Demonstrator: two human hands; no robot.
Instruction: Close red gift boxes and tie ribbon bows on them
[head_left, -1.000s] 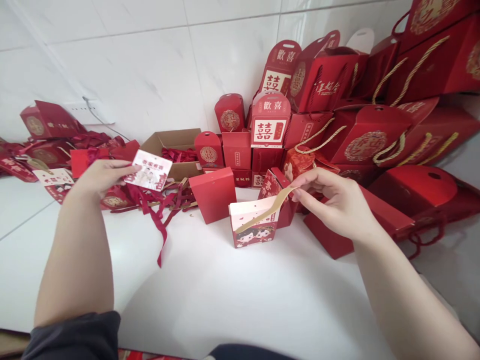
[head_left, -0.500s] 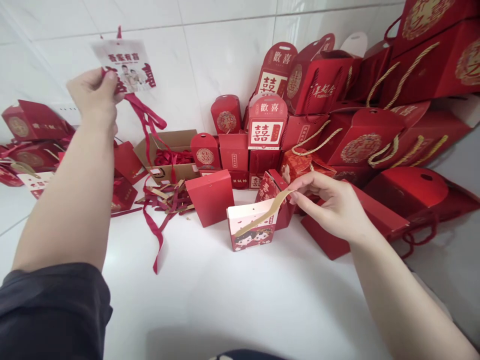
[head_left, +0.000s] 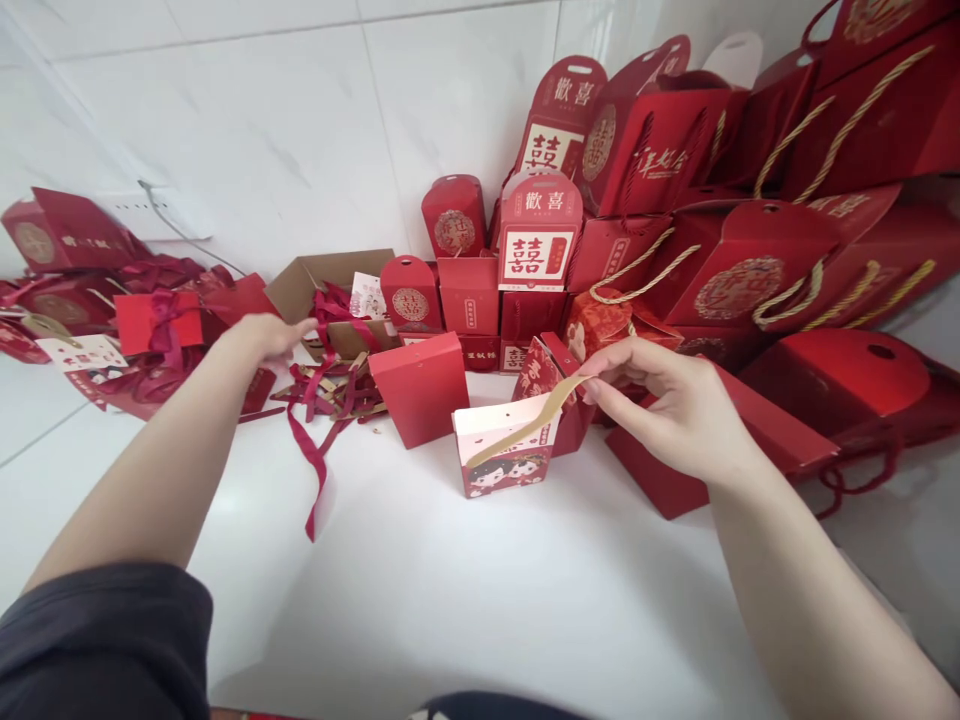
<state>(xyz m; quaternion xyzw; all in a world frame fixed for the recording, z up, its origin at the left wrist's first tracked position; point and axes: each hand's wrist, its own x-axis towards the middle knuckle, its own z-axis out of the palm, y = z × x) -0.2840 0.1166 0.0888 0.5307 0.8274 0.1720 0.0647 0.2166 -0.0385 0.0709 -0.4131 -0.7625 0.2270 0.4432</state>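
My right hand pinches one end of a gold ribbon between thumb and fingertips. The ribbon slants down to the left, across the front of a small white-and-red gift box with cartoon figures on it. This box stands upright on the white surface. On the left, my left hand is stretched out beside an open cardboard box, a finger extended and nothing seen in it. A printed card and dark red ribbons lie in the cardboard box.
Loose ribbon pieces lie in front of the cardboard box, beside a plain red box. Many red gift boxes are stacked at the right against the tiled wall. More red boxes with ribbons pile up at the left.
My left hand has come down from its raised position and let go of the card with its ribbon, now in the cardboard box. My right hand keeps its pinch on the gold ribbon.
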